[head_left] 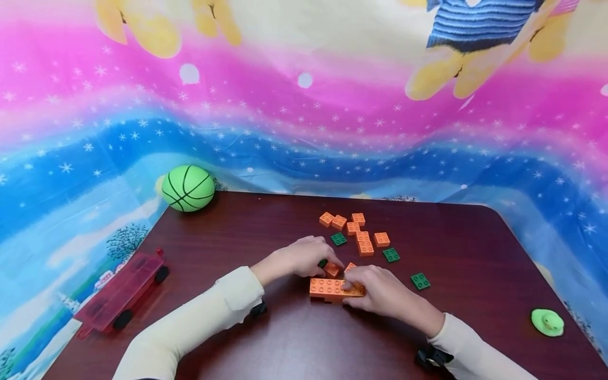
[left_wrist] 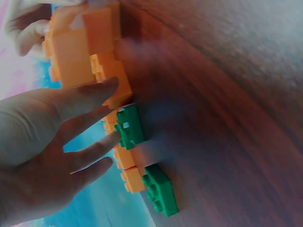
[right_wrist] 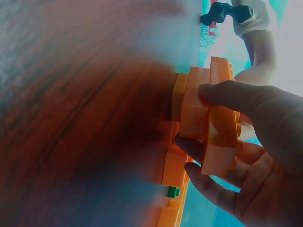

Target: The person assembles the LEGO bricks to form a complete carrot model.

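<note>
My right hand point(head_left: 380, 290) grips a block of joined orange toy building bricks point(head_left: 326, 286), thumb on the near side and fingers behind. In the right wrist view this brick block point(right_wrist: 222, 137) shows a long upper brick over lower ones. My left hand point(head_left: 306, 256) is just behind its left end, fingers fairly straight, thumb and index at a small orange brick point(head_left: 332, 269). The left wrist view shows that small brick point(left_wrist: 118, 82) by the thumb tip, with a green brick point(left_wrist: 132, 126) beyond the fingertips. Another orange brick point(head_left: 350, 266) is partly hidden behind the right hand.
Several loose orange bricks point(head_left: 364, 248) lie further back, with green bricks point(head_left: 420, 281) among and right of them. A green ball point(head_left: 188, 188) is at the back left, a pink translucent toy wagon point(head_left: 121, 290) at the left edge, and a light green toy point(head_left: 548, 322) at right.
</note>
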`<state>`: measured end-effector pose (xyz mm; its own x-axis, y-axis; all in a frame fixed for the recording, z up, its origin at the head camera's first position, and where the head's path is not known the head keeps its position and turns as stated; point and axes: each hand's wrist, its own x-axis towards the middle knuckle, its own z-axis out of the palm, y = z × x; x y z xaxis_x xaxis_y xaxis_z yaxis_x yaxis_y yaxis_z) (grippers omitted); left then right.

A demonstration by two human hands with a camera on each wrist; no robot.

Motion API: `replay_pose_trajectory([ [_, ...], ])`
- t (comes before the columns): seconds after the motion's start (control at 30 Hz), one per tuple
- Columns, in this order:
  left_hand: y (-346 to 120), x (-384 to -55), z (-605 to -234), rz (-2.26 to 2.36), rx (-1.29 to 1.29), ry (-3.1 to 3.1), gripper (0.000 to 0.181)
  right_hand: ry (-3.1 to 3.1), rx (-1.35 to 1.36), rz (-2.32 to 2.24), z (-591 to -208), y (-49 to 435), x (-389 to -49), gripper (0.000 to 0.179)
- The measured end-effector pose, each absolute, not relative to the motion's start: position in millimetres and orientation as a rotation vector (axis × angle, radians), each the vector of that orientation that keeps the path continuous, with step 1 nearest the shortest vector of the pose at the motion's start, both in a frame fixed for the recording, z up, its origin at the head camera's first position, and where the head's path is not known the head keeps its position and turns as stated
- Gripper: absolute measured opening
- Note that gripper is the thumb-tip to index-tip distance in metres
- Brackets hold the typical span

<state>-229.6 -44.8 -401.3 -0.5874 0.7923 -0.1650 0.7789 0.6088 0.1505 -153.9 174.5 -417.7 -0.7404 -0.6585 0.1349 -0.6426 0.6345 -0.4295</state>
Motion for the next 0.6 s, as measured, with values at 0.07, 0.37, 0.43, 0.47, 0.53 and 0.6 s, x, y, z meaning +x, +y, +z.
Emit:
replay_pose_trajectory([
  [0.07, -43, -231, -403, 0.081, 1.322, 2.643, 0.038, 2.803, -1.112, -0.73, -418, 175, -154, 0.024],
  [0.37, -50, -230, -393, 0.252, 1.247, 2.591, 0.041, 2.799, -1.068, -0.735, -423, 177, -150, 0.025],
  [0.43, -56, -229, -389, 0.346, 1.261, 2.58, 0.042, 2.796, -1.063, -0.734, -423, 178, -150, 0.024],
  [0.47, -60, -228, -387, 0.399, 1.276, 2.576, 0.041, 2.795, -1.062, -0.736, -423, 177, -150, 0.024],
  [0.53, -68, -225, -383, 0.5, 1.289, 2.572, 0.04, 2.786, -1.074, -0.747, -423, 176, -152, 0.021],
  [0.6, -76, -221, -381, 0.585, 1.284, 2.565, 0.039, 2.773, -1.096, -0.751, -423, 174, -154, 0.019],
])
